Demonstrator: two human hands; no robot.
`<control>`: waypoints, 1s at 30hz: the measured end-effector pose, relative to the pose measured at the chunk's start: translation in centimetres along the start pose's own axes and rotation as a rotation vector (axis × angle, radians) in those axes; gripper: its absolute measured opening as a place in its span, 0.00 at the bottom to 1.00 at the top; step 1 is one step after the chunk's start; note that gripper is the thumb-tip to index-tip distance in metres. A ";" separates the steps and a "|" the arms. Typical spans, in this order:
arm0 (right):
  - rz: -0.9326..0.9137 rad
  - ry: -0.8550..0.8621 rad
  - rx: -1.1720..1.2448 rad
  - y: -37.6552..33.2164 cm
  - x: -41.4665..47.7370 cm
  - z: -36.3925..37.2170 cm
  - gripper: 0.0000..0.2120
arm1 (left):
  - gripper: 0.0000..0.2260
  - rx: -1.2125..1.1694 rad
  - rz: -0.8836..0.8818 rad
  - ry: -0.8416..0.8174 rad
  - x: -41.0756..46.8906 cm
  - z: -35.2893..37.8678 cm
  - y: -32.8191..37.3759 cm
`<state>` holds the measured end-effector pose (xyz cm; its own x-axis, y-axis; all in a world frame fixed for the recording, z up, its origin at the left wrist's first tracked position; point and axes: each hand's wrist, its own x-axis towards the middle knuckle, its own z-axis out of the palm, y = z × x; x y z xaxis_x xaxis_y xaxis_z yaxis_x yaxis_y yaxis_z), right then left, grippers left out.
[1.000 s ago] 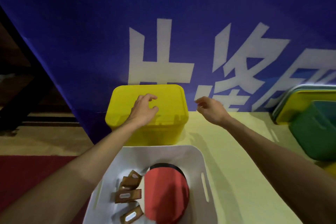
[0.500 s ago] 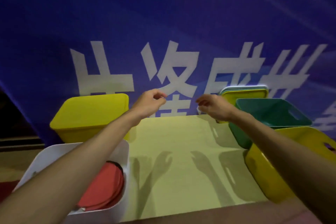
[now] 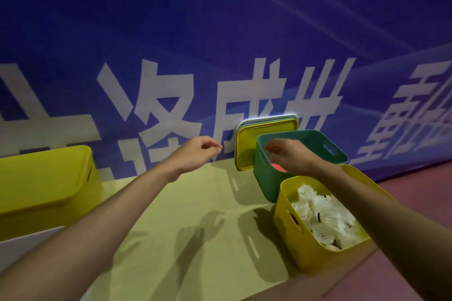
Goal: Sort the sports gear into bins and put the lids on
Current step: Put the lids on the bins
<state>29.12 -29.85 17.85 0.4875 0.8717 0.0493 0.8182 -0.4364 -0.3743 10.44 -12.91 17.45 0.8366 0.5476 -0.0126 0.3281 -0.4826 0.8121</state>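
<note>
Item, back of the pale yellow-green tabletop (image 3: 195, 203): a stack of flat rounded-rectangle plastic lids (image 3: 249, 149), yellow one foremost with pale teal and white edges showing behind it. It stands on edge, leaning on the blue banner with white lettering (image 3: 220, 32), broad face toward the person and, as far as one can judge, its longer side running along the wall. It sits ahead of both hands and between them. The left hand (image 3: 198, 151) hangs just short of the stack's left edge, while the right hand (image 3: 288, 154) hovers in front of its lower right, over the near corner of the open teal plastic bin (image 3: 264, 178). The two look about equally near. Both arms are stretched forward, palms down, fingers loosely curled and holding nothing. Adjoining: an open yellow plastic bin (image 3: 315, 259) filled with white feather shuttlecocks (image 3: 320, 215), touching the teal bin's front, which shows something red (image 3: 277, 167) inside, too hidden to name. Far left, well apart: a yellow bin already lidded (image 3: 44, 186). Judgement: the top lid is to be taken next, and a two-handed grasp on its side edges suits it.
</note>
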 end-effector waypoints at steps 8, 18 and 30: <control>0.058 -0.084 -0.139 6.4 7.0 -1.9 0.19 | 0.06 -0.164 -0.010 0.035 9.1 2.8 -0.7; 0.109 -0.128 -0.259 15.4 13.9 -4.2 0.18 | 0.06 -0.203 -0.008 0.013 16.9 5.4 0.6; 0.002 -0.145 -0.181 25.9 25.3 -3.1 0.19 | 0.06 -0.164 -0.169 0.159 24.4 11.2 2.4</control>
<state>63.60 -19.75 12.27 0.4508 0.8881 -0.0895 0.8651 -0.4594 -0.2013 36.60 -8.38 12.55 0.6926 0.7175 -0.0746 0.3710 -0.2655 0.8899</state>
